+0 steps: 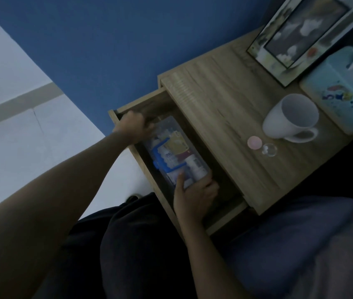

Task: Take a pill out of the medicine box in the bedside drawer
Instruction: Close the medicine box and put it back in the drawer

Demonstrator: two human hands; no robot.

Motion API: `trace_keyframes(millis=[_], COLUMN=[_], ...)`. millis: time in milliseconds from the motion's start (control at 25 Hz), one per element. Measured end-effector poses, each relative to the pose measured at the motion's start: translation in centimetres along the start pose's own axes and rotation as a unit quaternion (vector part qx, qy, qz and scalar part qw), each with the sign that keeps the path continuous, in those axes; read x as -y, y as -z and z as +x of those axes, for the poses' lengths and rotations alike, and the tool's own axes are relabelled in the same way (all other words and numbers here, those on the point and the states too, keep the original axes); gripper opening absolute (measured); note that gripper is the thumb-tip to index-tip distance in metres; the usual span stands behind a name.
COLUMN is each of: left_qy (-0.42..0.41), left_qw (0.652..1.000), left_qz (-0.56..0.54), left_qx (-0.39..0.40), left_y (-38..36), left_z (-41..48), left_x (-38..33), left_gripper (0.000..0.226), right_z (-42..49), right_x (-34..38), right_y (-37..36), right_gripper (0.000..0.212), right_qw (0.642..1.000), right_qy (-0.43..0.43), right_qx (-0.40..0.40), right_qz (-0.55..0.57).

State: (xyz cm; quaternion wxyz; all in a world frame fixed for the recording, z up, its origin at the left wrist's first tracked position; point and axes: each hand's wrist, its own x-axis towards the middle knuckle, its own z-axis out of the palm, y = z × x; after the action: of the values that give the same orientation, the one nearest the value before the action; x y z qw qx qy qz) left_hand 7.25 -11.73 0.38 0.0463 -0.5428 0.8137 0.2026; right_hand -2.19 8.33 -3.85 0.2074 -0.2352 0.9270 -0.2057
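Note:
The wooden bedside drawer (149, 104) stands pulled open. Inside it lies a clear plastic medicine box (175, 152) with blue clasps, filled with packets and small bottles. My left hand (135, 127) grips the far end of the box. My right hand (195, 194) holds the near end, thumb pressed on its lid. The box's lid appears closed. No loose pill can be made out inside.
On the nightstand top (220, 108) stand a white mug (292, 119), a small pink round cap (254, 142), a small clear glass piece (269, 149), a framed picture (300, 37) and a light blue tissue box (341, 91). A blue wall is behind; dark-clothed legs are below.

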Motion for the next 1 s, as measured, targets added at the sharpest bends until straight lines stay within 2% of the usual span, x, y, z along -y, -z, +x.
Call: trace_keyframes(millis=[80,160,200,280,360,400,520,680,1000], left_qy=[0.044,0.147,0.221,0.354,0.408,0.412,0.393,0.341,0.263], left_qw=[0.986,0.946,0.923,0.872,0.821,0.809,0.811,0.808,0.794], left_qz=[-0.090,-0.151,-0.200,-0.299,-0.388,-0.410,-0.426,-0.476,-0.547], left_qx=[-0.137,-0.245,-0.243,-0.159,-0.093,-0.086,-0.079,-0.071,-0.037], left_y=[-0.1,-0.6,-0.7,-0.9,-0.8,-0.5,-0.5,-1.1,-1.8], left_z=[-0.9,-2.5,-2.8,-2.7,-2.5,-2.3,-0.9,0.7,5.5], left_x=[0.5,1.0,1.2,1.1,0.6,0.3,0.1,-1.1,-4.9], left_gripper=[0.038,0.041,0.041,0.047,0.061,0.067,0.078,0.074,0.066], right_z=[-0.6,0.1,1.3,4.4,6.8,7.6,8.2,7.9,7.9], right_x=[0.4,1.2,1.8,2.8,2.7,2.4,1.7,1.5,1.2], right_y=[1.0,2.2,2.8,3.7,4.6,4.8,4.8,4.3,3.7], right_gripper=[0.071,0.065,0.067,0.076,0.082,0.084,0.090,0.092,0.096], right_qw=[0.994,0.974,0.966,0.957,0.940,0.933,0.925,0.926,0.931], right_qy=[0.104,0.221,0.251,0.277,0.308,0.315,0.325,0.324,0.327], right_qx=[-0.021,-0.036,-0.025,0.023,0.065,0.089,0.114,0.081,0.068], right_qz=[-0.031,-0.039,-0.046,-0.084,-0.134,-0.149,-0.159,-0.178,-0.145])
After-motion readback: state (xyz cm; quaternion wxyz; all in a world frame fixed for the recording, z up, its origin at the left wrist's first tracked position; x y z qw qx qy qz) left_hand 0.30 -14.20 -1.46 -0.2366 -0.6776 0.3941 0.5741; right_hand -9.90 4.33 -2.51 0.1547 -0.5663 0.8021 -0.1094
